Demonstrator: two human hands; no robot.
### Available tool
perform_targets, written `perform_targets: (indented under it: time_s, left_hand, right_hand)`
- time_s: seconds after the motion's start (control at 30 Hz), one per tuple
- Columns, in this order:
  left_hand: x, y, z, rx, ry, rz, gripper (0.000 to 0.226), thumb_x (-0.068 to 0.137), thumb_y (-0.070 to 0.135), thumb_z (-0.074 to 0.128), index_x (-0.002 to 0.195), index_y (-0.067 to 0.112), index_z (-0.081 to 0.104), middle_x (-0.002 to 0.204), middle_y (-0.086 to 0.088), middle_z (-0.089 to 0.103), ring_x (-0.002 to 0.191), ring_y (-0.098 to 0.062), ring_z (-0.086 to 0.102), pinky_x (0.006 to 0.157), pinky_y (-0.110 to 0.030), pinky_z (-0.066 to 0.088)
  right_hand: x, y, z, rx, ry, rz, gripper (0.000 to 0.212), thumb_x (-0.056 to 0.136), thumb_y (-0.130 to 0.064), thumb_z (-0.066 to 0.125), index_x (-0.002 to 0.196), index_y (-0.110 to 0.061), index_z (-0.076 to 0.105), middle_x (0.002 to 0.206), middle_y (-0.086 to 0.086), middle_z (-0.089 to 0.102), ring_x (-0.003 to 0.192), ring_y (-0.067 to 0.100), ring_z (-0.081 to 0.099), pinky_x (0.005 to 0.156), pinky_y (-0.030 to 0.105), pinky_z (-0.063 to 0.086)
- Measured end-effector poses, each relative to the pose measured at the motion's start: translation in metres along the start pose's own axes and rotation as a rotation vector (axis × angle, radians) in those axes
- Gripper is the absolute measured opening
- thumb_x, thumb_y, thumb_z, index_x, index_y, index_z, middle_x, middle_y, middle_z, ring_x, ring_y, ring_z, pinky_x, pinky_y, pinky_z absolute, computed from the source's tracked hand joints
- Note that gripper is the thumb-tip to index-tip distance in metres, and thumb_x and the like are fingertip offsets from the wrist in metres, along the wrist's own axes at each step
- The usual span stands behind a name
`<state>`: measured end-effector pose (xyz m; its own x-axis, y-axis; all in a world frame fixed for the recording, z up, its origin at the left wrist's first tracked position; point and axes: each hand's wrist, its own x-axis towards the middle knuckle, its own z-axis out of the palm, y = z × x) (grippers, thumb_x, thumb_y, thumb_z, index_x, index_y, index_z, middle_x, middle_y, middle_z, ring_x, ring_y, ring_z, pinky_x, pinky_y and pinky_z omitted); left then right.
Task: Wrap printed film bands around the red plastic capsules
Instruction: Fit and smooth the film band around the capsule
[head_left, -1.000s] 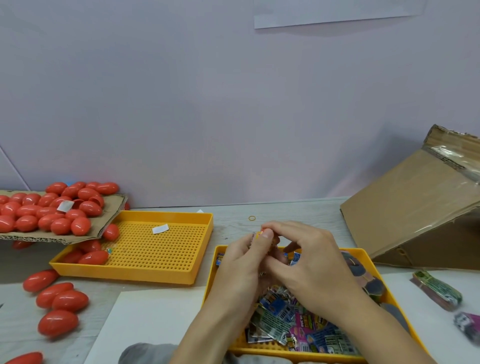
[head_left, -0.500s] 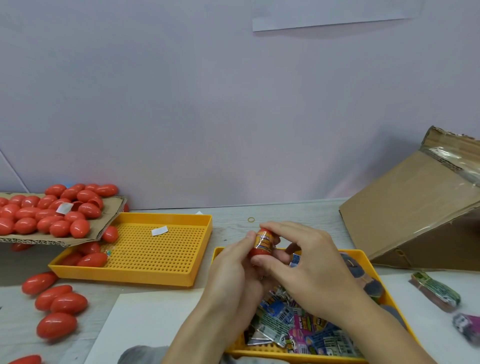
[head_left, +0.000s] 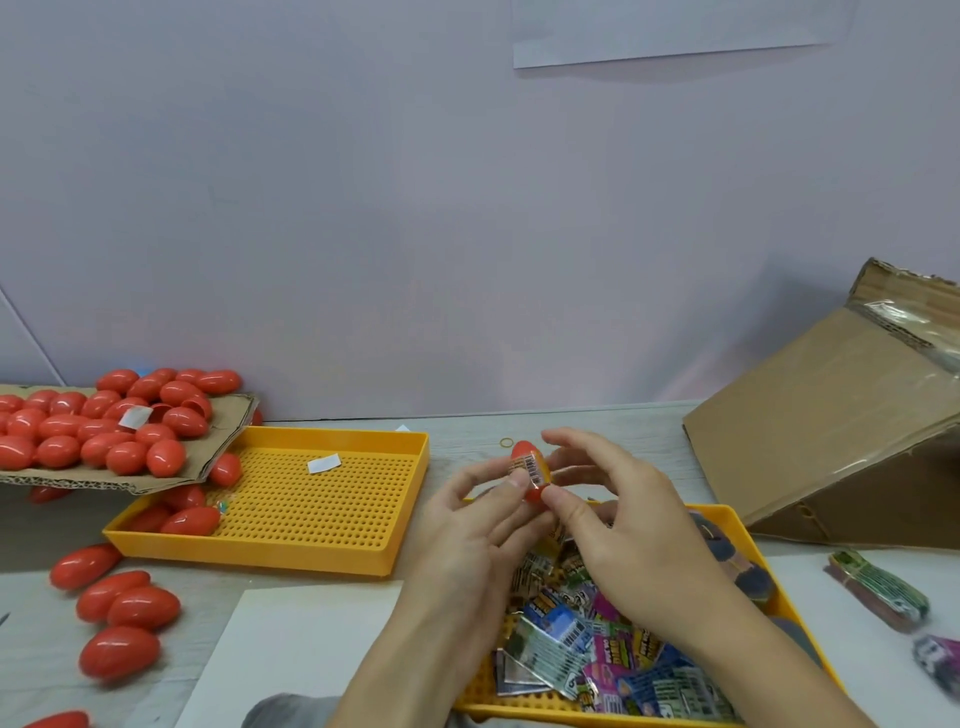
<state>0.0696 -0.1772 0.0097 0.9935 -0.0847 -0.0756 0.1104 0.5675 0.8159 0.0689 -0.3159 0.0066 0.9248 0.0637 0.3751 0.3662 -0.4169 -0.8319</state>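
A red capsule with a printed film band around its middle is held upright above the table. My left hand pinches its left side with the fingertips, and my right hand pinches its lower end with the thumb while the fingers arch over it. Below my hands a yellow tray holds a heap of loose printed film bands. Bare red capsules are piled on a cardboard sheet at the left, and several more lie on the table.
A second yellow perforated tray sits at centre left with a few red capsules at its left end. A tilted cardboard box stands at the right. Bundled film packs lie at the right edge. A white sheet lies in front.
The capsule has come into view between my fingers with the band on it, and both hands have lifted it slightly up and away from the tray.
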Motion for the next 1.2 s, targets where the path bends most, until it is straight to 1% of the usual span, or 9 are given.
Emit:
perform_targets:
  time_s: [0.1,0.27,0.4,0.47,0.6,0.7,0.83,0.93,1.2]
  left_hand:
    - [0.001,-0.003,-0.002,0.077,0.076,0.099,0.030,0.071,0.004,0.076,0.097,0.003,0.062,0.093,-0.023,0.074,0.084,-0.034,0.074,0.067,-0.033,0.061]
    - [0.001,-0.006,-0.003,0.267,0.083,0.135,0.032,0.063,0.035,0.081,0.081,0.013,0.065,0.085,-0.016,0.073,0.076,-0.028,0.073,0.057,-0.032,0.057]
    - [0.009,-0.008,-0.009,0.325,0.191,0.188,0.023,0.094,0.027,0.059,0.076,0.020,0.072,0.086,-0.010,0.073,0.075,-0.025,0.072,0.056,-0.033,0.056]
    - [0.011,-0.007,-0.011,0.287,0.222,0.190,0.021,0.098,0.017,0.053,0.084,0.015,0.068,0.086,-0.014,0.072,0.074,-0.028,0.070,0.061,-0.040,0.056]
    - [0.012,-0.007,-0.011,0.353,0.200,0.192,0.017,0.099,0.003,0.047,0.093,0.008,0.062,0.087,-0.017,0.071,0.072,-0.029,0.067,0.052,-0.037,0.055]
    - [0.012,-0.007,-0.012,0.402,0.182,0.181,0.018,0.099,-0.002,0.047,0.093,0.005,0.063,0.089,-0.019,0.070,0.071,-0.031,0.065,0.047,-0.038,0.052]
    - [0.011,-0.002,-0.006,0.391,0.209,0.164,0.021,0.100,0.004,0.046,0.091,0.000,0.065,0.085,-0.026,0.067,0.069,-0.034,0.061,0.048,-0.037,0.048]
    - [0.010,0.006,-0.006,0.574,0.236,0.227,0.023,0.098,-0.001,0.050,0.087,0.005,0.069,0.079,-0.015,0.070,0.071,-0.030,0.065,0.048,-0.032,0.051]
    - [0.047,0.086,-0.073,1.416,0.511,0.379,0.010,0.090,0.013,0.060,0.093,0.021,0.064,0.095,0.004,0.066,0.084,-0.014,0.061,0.067,-0.029,0.043]
  right_hand:
    - [-0.002,-0.004,0.003,-0.064,0.023,-0.041,0.029,0.087,-0.023,0.070,0.110,-0.038,0.062,0.096,-0.017,0.065,0.084,-0.002,0.063,0.064,0.018,0.052]
    - [-0.002,-0.008,0.013,-0.369,0.045,-0.071,0.015,0.089,-0.035,0.063,0.104,-0.034,0.063,0.093,-0.020,0.063,0.089,-0.002,0.057,0.074,0.015,0.048]
    - [0.002,0.003,0.000,-0.032,-0.067,0.348,0.023,0.087,-0.029,0.060,0.086,-0.009,0.071,0.069,-0.004,0.068,0.060,0.010,0.057,0.060,0.031,0.047]
    - [0.007,0.002,-0.012,0.273,-0.116,0.524,0.027,0.091,-0.028,0.063,0.087,-0.004,0.073,0.072,0.001,0.070,0.065,0.010,0.061,0.061,0.025,0.048]
    - [0.034,-0.017,-0.080,0.857,0.362,0.372,0.022,0.095,-0.024,0.061,0.094,-0.002,0.067,0.087,0.015,0.070,0.071,0.015,0.069,0.056,0.019,0.052]
    - [0.036,-0.026,-0.127,0.868,0.598,0.277,0.029,0.090,-0.033,0.065,0.096,-0.005,0.059,0.097,0.023,0.072,0.081,0.022,0.074,0.055,0.019,0.053]
    - [0.015,-0.005,-0.106,0.520,0.292,0.521,0.040,0.087,-0.016,0.071,0.121,0.000,0.056,0.094,0.015,0.075,0.072,0.014,0.070,0.058,0.021,0.050]
    - [0.007,-0.006,-0.076,0.327,0.007,0.502,0.024,0.091,-0.012,0.064,0.115,-0.016,0.063,0.087,0.006,0.076,0.062,0.010,0.061,0.058,0.022,0.046]
    - [0.008,-0.011,-0.034,0.241,-0.286,0.487,0.014,0.092,-0.008,0.062,0.097,-0.016,0.073,0.080,0.007,0.076,0.058,0.016,0.066,0.047,0.023,0.043]
